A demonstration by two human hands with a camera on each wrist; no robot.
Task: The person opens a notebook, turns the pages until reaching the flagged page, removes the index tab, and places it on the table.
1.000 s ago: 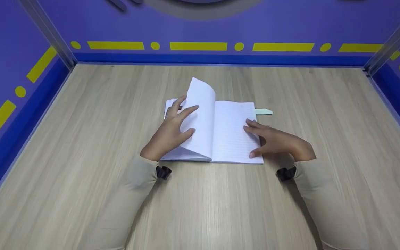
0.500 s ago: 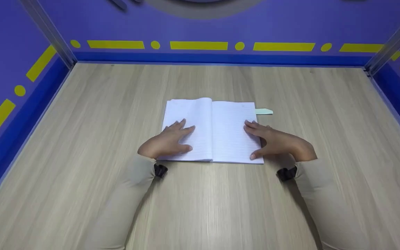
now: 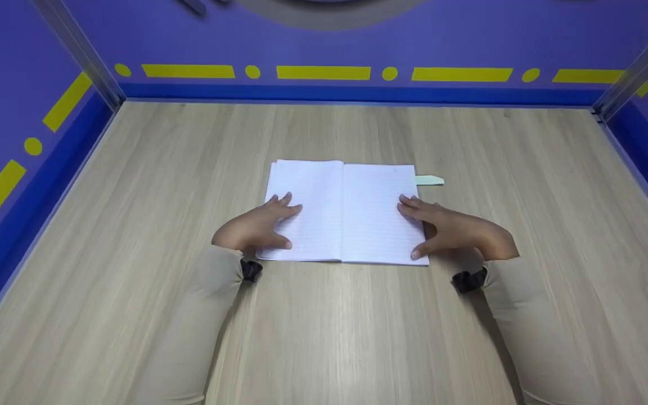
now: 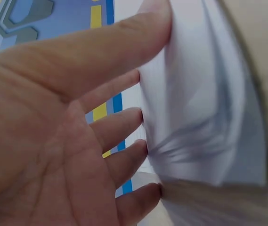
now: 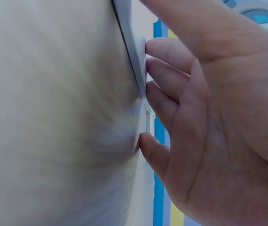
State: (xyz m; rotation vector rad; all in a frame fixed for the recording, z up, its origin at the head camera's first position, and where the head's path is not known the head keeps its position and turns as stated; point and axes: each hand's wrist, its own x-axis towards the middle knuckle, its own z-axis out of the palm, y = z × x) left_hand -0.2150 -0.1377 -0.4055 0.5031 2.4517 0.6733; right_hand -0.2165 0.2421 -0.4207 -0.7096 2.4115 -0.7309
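An open notebook (image 3: 377, 214) with white lined pages lies flat on the wooden table. A pale green tab (image 3: 430, 180) sticks out past its right edge near the top. My left hand (image 3: 259, 225) rests with spread fingertips and thumb on the left page; in the left wrist view the fingertips (image 4: 141, 148) touch the paper close to the fanned page edges (image 4: 218, 122). On the right page's outer edge lie the fingers and thumb of my right hand (image 3: 450, 228). The right wrist view shows that hand's little finger (image 5: 153, 153) down beside the notebook's edge.
The wooden table (image 3: 335, 337) extends around the notebook. Blue-purple panels (image 3: 324, 48) with yellow marks stand along its back and both sides. A black strap piece shows at each wrist, on the left (image 3: 251, 271) and on the right (image 3: 468, 280).
A raised page has come down flat onto the left side of the notebook. My left hand has moved down and outward to the left; the right hand has stayed nearly in place.
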